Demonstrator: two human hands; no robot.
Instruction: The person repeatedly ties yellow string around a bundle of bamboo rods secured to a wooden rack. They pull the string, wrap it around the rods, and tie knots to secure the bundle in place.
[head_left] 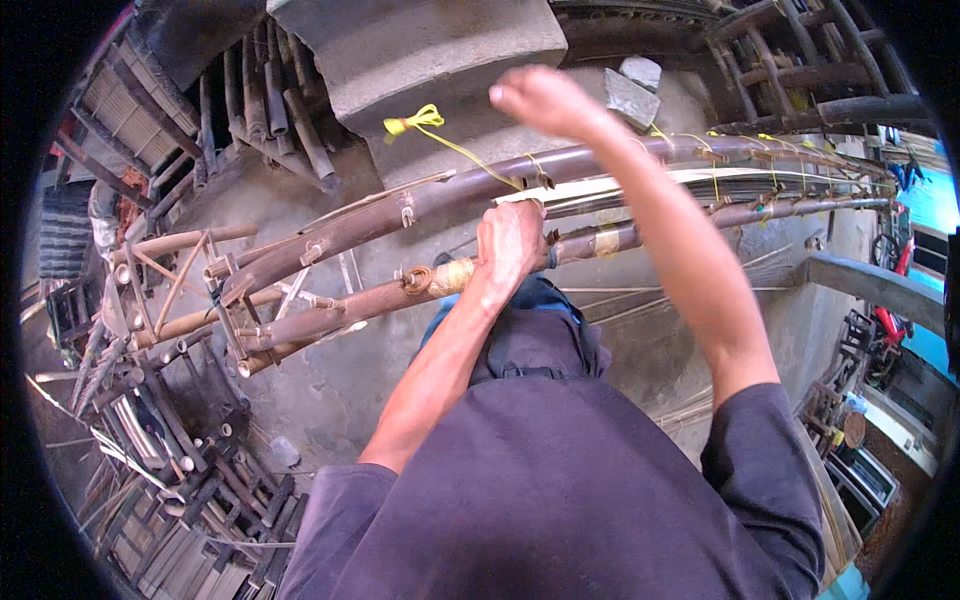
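Before me lies a long bamboo frame with two brown poles: a far pole (370, 220) and a near pole (340, 312). Between them run thin dark slats and a pale bamboo strip (590, 186). My left hand (508, 243) is closed at the strip's left end, between the poles; its fingertips are partly hidden. My right hand (553, 103) is raised beyond the far pole, fingers curled, slightly blurred; what it holds, if anything, is hidden. A bundled yellow ribbon (415, 122) trails a strand to the far pole beside my left hand.
A concrete block (430, 50) stands beyond the frame, with stone pieces (633, 92) to its right. Bamboo poles (265, 95) lean at the upper left. Stacked bamboo furniture (215, 510) fills the lower left. A concrete ledge (875, 287) is at the right.
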